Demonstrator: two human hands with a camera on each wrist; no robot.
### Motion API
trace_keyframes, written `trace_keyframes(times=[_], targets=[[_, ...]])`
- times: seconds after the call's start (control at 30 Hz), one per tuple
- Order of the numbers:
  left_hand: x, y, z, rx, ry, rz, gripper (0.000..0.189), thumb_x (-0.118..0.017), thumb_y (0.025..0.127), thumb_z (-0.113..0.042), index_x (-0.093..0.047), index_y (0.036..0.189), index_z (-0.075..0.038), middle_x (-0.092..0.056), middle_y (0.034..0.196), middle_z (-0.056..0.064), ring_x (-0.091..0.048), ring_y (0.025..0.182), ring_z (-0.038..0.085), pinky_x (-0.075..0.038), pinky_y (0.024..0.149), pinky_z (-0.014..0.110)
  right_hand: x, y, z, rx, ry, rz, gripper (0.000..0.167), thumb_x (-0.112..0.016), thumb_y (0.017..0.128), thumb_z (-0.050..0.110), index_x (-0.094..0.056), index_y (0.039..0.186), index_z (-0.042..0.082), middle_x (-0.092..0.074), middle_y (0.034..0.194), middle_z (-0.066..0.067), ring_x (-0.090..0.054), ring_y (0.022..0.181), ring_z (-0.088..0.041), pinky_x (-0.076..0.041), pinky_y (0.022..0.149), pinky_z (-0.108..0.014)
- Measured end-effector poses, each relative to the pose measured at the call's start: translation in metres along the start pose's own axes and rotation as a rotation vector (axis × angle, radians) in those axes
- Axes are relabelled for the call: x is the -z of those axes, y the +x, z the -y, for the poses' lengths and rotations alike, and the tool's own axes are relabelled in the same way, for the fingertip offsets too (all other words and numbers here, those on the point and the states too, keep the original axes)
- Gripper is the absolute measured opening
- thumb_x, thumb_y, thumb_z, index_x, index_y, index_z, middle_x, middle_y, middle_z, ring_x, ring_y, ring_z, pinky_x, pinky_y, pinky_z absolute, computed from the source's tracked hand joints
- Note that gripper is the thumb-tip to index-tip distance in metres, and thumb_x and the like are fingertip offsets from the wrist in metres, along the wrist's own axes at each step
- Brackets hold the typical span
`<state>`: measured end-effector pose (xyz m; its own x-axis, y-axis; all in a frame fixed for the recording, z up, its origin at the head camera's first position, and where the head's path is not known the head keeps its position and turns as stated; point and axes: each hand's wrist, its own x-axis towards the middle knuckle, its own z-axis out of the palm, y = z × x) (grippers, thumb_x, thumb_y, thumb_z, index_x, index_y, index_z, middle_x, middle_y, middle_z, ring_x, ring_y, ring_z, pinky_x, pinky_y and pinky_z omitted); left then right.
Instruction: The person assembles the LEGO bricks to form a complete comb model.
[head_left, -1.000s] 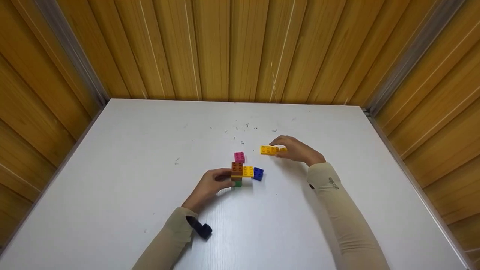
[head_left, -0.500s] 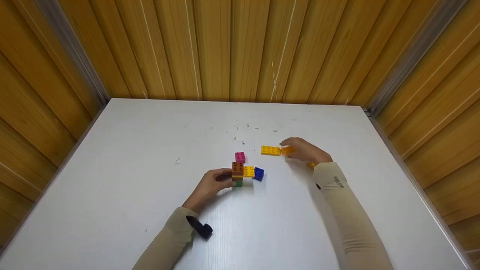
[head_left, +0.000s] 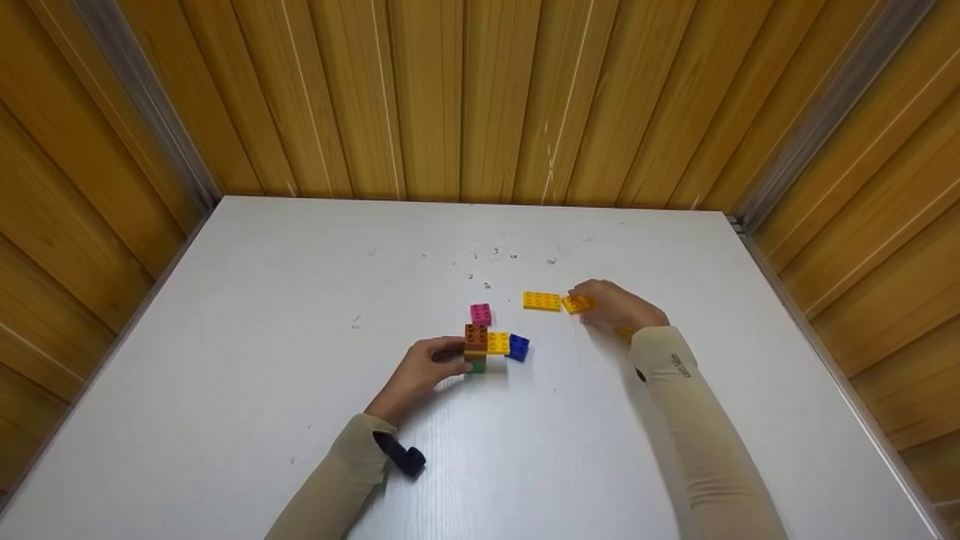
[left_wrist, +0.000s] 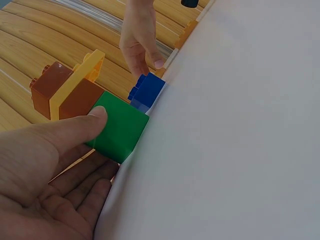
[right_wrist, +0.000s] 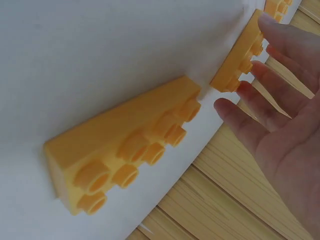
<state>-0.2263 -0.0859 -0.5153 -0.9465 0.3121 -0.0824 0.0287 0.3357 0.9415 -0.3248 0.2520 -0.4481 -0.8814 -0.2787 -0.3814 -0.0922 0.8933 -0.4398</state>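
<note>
A stack of toy building bricks stands on the white table [head_left: 300, 300] in the head view. It has a green brick [left_wrist: 122, 125] at the bottom, brown bricks [head_left: 476, 335] above, and a yellow plate [head_left: 498, 343] sticking out between them. My left hand [head_left: 424, 371] grips the stack low down, thumb on the green brick. My right hand [head_left: 615, 306] has thumb and fingers around an orange-yellow brick [head_left: 576, 304]; its fingers look fairly straight in the right wrist view. Left of that brick lies a yellow eight-stud brick [head_left: 541, 301].
A pink brick [head_left: 481, 314] sits just behind the stack and a blue brick [head_left: 518, 347] right beside it. Another orange-yellow brick [right_wrist: 125, 145] lies under the right wrist. Wood-patterned panels [head_left: 480, 97] border the table at the back and sides.
My right hand has moved right and slightly nearer, away from the yellow eight-stud brick. The orange-yellow brick at its fingers has turned and shows more. The left hand keeps holding the stack.
</note>
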Motion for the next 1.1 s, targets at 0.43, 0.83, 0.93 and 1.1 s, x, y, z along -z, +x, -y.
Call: trace_keyframes(times=[0.43, 0.83, 0.93, 1.1], targets=[[0.001, 0.0, 0.003, -0.042, 0.002, 0.004, 0.046, -0.073, 0.085, -0.021, -0.061, 0.129, -0.011, -0.064, 0.127, 0.008, -0.059, 0.119, 0.024, -0.045, 0.106, 0.04, -0.01, 0.0, -0.002, 0.056, -0.058, -0.05, 0.044, -0.063, 0.093, 0.013, -0.057, 0.135, 0.021, -0.05, 0.139, -0.005, -0.04, 0.134, -0.029, -0.029, 0.114, -0.055], [0.001, 0.0, -0.001, -0.028, 0.007, 0.001, 0.046, -0.073, 0.085, -0.021, -0.061, 0.129, -0.013, -0.064, 0.127, 0.005, -0.059, 0.12, 0.023, -0.042, 0.108, 0.041, -0.012, -0.001, 0.001, 0.04, -0.054, -0.071, 0.041, -0.066, 0.091, 0.018, -0.06, 0.131, 0.022, -0.053, 0.126, -0.004, -0.045, 0.12, -0.026, -0.032, 0.114, -0.052], [0.0, 0.0, 0.0, -0.021, 0.007, 0.004, 0.046, -0.073, 0.085, -0.021, -0.061, 0.129, -0.014, -0.064, 0.127, 0.004, -0.059, 0.12, 0.022, -0.042, 0.108, 0.04, -0.012, 0.001, 0.001, 0.045, -0.026, -0.058, 0.04, -0.067, 0.09, 0.02, -0.061, 0.13, 0.022, -0.054, 0.124, -0.002, -0.046, 0.118, -0.025, -0.033, 0.113, -0.052], [0.0, 0.001, 0.001, -0.011, 0.005, 0.005, 0.046, -0.073, 0.085, -0.02, -0.061, 0.129, -0.014, -0.064, 0.127, 0.004, -0.059, 0.12, 0.022, -0.043, 0.108, 0.04, -0.013, 0.002, 0.001, 0.065, -0.003, -0.042, 0.04, -0.069, 0.089, 0.022, -0.062, 0.129, 0.023, -0.054, 0.12, -0.001, -0.046, 0.117, -0.024, -0.033, 0.113, -0.052]])
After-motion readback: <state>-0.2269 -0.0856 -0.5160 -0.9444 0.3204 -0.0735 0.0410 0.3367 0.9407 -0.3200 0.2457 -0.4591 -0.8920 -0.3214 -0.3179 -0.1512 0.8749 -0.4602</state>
